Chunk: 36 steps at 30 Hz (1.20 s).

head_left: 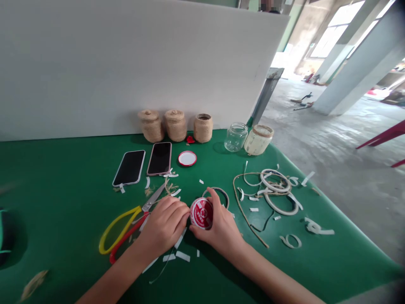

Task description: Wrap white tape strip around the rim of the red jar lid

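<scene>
My right hand grips a round red jar lid with white print, thumb below and fingers around its far side. My left hand is closed, its fingertips pinched at the lid's left edge; what they pinch is hidden. Behind the lid lies a roll of tape, partly covered by my right fingers. Scissors with one yellow and one red handle rest beside my left hand, blades apart. White paper strips are scattered around my hands.
Two phones, an upturned lid, several twine-wrapped jars, a clear glass jar and a tape-covered jar stand or lie farther back. Tape rings and twine lie right. A white panel bounds the back.
</scene>
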Motion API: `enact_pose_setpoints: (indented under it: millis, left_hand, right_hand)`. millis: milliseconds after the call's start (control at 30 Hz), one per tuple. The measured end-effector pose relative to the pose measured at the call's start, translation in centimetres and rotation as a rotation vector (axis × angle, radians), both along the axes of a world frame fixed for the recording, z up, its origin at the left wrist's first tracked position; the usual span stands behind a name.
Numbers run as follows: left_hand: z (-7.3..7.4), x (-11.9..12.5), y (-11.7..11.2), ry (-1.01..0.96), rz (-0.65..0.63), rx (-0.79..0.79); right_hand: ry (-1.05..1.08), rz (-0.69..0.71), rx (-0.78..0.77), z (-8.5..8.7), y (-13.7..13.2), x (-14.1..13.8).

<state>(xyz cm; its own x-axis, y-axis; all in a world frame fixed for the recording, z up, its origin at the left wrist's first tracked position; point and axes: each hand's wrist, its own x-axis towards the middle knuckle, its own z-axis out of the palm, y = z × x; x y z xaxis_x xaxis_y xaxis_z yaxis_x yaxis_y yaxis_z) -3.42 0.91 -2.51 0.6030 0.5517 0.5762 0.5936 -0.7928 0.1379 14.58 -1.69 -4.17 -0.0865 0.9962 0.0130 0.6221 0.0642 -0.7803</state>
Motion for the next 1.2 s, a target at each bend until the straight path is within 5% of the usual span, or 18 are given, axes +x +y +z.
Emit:
enact_pose_setpoints:
  millis: [633, 1200]
  left_hand:
    - [-0.33, 0.61, -0.38, -0.029, 0.098, -0.092]
    - [-0.42, 0.29, -0.36, 0.002, 0.060, -0.206]
  right_hand:
    - [-0.008, 0.003, 0.053, -0.27, 0.00, -0.10]
    - [-0.035, 0.006, 0.011, -0.08, 0.01, 0.07]
